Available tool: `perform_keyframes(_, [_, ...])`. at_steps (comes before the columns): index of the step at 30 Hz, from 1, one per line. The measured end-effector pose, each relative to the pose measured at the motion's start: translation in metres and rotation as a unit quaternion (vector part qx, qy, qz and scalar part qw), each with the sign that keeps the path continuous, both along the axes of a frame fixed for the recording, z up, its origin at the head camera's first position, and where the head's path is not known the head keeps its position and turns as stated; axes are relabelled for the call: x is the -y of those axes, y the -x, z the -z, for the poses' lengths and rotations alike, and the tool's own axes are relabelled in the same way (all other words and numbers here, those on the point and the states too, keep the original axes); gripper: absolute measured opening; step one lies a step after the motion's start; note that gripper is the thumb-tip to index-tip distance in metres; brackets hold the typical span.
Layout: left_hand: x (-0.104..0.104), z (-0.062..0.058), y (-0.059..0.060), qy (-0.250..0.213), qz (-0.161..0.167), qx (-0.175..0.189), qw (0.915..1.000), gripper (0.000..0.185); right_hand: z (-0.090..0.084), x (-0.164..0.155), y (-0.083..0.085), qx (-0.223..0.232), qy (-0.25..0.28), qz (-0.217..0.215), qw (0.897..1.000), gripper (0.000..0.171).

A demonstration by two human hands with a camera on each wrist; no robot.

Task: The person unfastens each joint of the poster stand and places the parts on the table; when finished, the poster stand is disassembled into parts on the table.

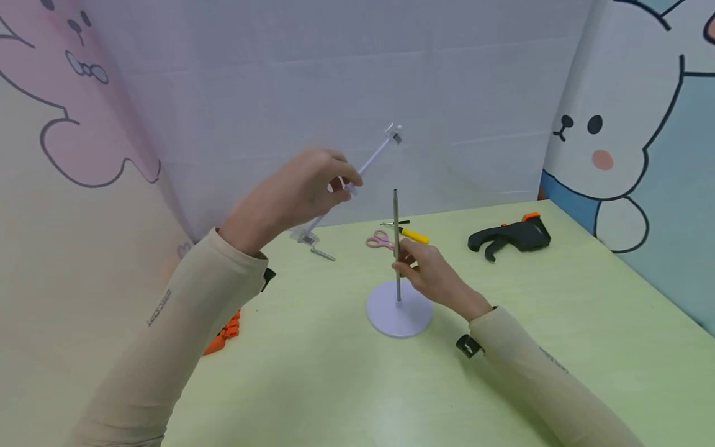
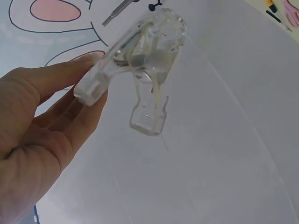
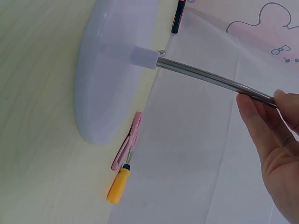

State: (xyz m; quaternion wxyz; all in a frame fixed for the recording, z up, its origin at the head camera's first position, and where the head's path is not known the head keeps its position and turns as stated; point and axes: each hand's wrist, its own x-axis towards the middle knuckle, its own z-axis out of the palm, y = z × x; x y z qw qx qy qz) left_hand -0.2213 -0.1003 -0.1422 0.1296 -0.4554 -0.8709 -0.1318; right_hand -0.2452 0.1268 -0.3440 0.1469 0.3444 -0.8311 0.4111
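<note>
My left hand is raised above the surface, its fingers pinching a white rod with a clear plastic clamp at its end; the rod's far tip is blurred. My right hand curls its fingers around the upright metal pole of a white round-based stand. Pink scissors and a yellow-handled screwdriver lie just behind the stand.

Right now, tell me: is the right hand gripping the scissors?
No, the right hand grips the metal rod; the scissors lie apart on the table.
</note>
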Motion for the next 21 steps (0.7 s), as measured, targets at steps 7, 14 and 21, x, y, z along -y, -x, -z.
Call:
perform_keyframes(7, [0.017, 0.016, -0.001, -0.061, -0.012, 0.022, 0.9978, 0.019, 0.000, -0.001, 0.000, 0.000, 0.001, -0.002, 1.000, 0.013])
perform_keyframes(14, [0.028, 0.034, -0.003, -0.124, 0.016, -0.005, 0.9921, 0.017, 0.001, -0.001, 0.001, -0.004, 0.002, -0.003, 1.000, 0.014])
perform_keyframes(21, [0.035, 0.058, -0.004, -0.190, 0.008, 0.012, 0.9818, 0.019, 0.001, -0.001, 0.001, -0.007, 0.001, -0.002, 1.000, 0.013])
